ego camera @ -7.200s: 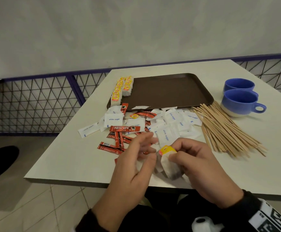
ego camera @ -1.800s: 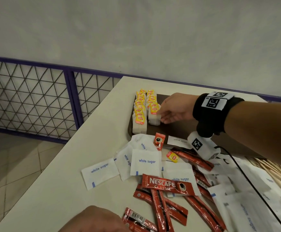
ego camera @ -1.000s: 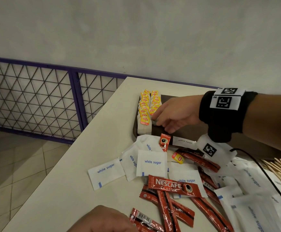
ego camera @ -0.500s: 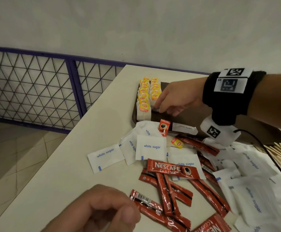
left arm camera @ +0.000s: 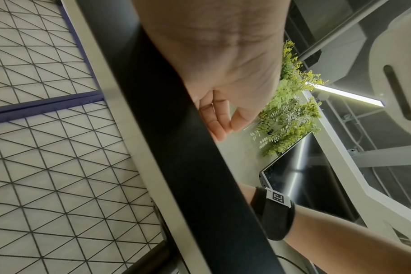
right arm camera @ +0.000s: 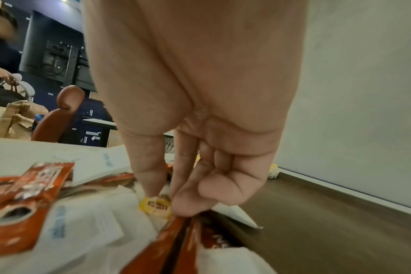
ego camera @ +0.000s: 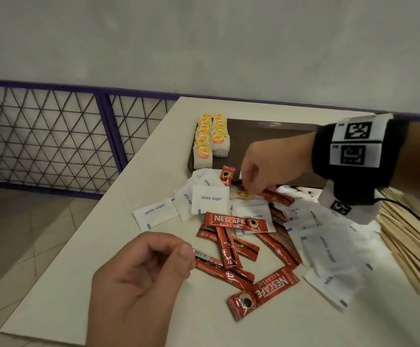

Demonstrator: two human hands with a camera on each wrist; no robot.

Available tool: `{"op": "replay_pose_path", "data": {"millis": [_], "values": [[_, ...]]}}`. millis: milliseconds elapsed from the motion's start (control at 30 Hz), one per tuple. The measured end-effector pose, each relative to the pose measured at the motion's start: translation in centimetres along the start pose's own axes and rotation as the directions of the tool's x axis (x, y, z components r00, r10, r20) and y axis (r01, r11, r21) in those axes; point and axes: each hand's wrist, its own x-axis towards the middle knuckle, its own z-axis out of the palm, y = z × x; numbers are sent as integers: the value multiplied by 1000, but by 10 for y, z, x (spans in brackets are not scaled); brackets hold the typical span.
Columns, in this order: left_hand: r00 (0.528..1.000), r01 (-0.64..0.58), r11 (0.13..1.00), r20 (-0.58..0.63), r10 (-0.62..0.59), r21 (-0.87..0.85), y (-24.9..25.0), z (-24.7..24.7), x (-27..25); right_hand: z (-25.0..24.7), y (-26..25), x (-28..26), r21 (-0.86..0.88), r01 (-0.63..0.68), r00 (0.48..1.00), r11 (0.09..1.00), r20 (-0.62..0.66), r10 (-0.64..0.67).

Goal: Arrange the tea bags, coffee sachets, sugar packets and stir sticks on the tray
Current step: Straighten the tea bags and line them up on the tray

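Two rows of yellow-tagged tea bags [ego camera: 210, 140] stand on the left end of the brown tray [ego camera: 266, 131]. Just in front of the tray my right hand [ego camera: 250, 192] reaches down into the loose pile. Its thumb and forefinger pinch the yellow tag of a tea bag [right arm camera: 155, 205]; the bag itself is hidden under packets. White sugar packets [ego camera: 210, 199] and red coffee sachets [ego camera: 236, 221] lie scattered on the table. Wooden stir sticks [ego camera: 409, 241] are heaped at the right. My left hand [ego camera: 186, 256] hovers loosely curled beside a sachet's barcode end, with nothing seen between its fingers [left arm camera: 215, 120].
The white table [ego camera: 133, 221] has its left edge close to my left hand, with tiled floor below. A purple-framed wire mesh fence [ego camera: 53, 139] runs behind the table on the left. Most of the tray's surface is bare.
My right hand left the tea bag rows on the tray, came back toward me to the pile and took the yellow tag. My left hand rose further into view near the sachets.
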Motion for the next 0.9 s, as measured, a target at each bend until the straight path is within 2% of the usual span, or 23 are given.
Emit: {"op": "replay_pose_path", "data": {"millis": [133, 200, 467, 667, 900], "values": [[999, 30, 1000, -14, -30, -8, 7, 3, 0, 16, -10, -3, -34, -18, 990, 999, -142, 13], [999, 44, 999, 0, -44, -17, 8, 2, 1, 23, -17, -4, -72, -16, 985, 997, -175, 3], [994, 113, 994, 7, -113, -3, 11, 1, 1, 33, -37, -9, -94, -31, 979, 995, -203, 11], [988, 156, 985, 7, -157, 72, 15, 1, 2, 34, -49, -13, -380, -69, 975, 923, -221, -18], [985, 172, 982, 12, -174, 71, 18, 0, 0, 23, -44, -25, -437, -57, 981, 898, -191, -31]]}}
